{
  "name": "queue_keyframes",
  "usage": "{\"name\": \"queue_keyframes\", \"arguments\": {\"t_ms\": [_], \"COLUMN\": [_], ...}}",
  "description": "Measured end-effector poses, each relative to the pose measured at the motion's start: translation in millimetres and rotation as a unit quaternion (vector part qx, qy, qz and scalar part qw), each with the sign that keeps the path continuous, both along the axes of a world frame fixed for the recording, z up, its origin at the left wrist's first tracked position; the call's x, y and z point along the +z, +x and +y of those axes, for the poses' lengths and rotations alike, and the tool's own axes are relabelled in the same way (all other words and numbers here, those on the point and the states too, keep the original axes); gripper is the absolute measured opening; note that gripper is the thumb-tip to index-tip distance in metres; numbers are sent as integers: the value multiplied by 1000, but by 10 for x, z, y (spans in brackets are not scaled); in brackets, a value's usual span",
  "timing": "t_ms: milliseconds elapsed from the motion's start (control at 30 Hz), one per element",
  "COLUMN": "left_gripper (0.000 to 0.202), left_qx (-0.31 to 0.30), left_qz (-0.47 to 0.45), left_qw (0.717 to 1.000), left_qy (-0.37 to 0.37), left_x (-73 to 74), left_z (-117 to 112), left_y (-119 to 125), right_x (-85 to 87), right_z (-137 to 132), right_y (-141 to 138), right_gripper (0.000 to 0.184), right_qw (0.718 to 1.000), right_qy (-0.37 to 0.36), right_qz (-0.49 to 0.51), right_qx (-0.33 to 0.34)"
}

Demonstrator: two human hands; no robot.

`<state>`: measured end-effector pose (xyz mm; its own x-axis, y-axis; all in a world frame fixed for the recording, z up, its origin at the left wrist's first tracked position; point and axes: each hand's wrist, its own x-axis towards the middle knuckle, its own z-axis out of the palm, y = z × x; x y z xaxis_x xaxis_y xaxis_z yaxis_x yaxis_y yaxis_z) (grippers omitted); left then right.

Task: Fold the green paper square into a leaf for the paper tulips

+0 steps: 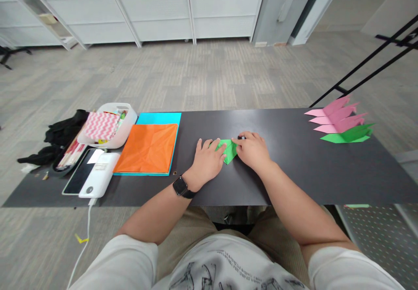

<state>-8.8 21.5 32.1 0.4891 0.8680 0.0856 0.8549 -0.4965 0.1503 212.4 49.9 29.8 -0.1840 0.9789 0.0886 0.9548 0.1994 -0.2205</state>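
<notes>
A small piece of folded green paper (230, 151) lies on the dark table between my hands, its lower end coming to a point. My left hand (209, 160) rests over its left side, fingers spread and laid flat. At its right edge, my right hand (253, 150) presses with the index finger stretched along the paper; the other fingers are bent, and a small dark item shows near them. Part of the paper is hidden under my fingers.
Orange paper (146, 148) lies on blue sheets (160, 118) to the left. Beyond are a white power bank (99, 174), a phone (78, 177) and a white basket (129, 122). Folded pink paper pieces (339, 118) and a green one (348, 134) stand at the right.
</notes>
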Motion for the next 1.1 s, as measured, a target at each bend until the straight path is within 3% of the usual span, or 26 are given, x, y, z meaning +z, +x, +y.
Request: {"name": "queue_keyframes", "arguments": {"t_ms": [167, 300, 367, 600, 833, 933, 1100], "left_gripper": [44, 44, 44, 48, 50, 49, 48], "left_qx": [4, 11, 14, 28, 30, 25, -4], "left_qz": [-12, -11, -13, 2, 27, 33, 53], "left_qw": [1000, 1000, 1000, 999, 998, 999, 998], "left_qy": [3, 8, 13, 35, 43, 21, -31], "left_x": [27, 31, 22, -15, -29, 45, 307], "left_z": [-14, -13, -16, -84, -108, -71, 132], "left_y": [37, 65, 73, 99, 135, 135, 99], "right_x": [-83, -140, -153, -116, -150, -181, -200], "right_z": [185, 245, 236, 157, 197, 225, 216], "right_y": [270, 269, 209, 95, 176, 219, 203], "right_gripper": [36, 40, 40, 32, 40, 41, 37], "right_qw": [993, 995, 995, 999, 998, 995, 995], "right_qy": [66, 41, 22, 8, 19, 35, 25], "right_qz": [44, 83, 77, 41, 62, 88, 88], "right_qx": [-83, 30, 54, 11, 19, 40, 34]}}
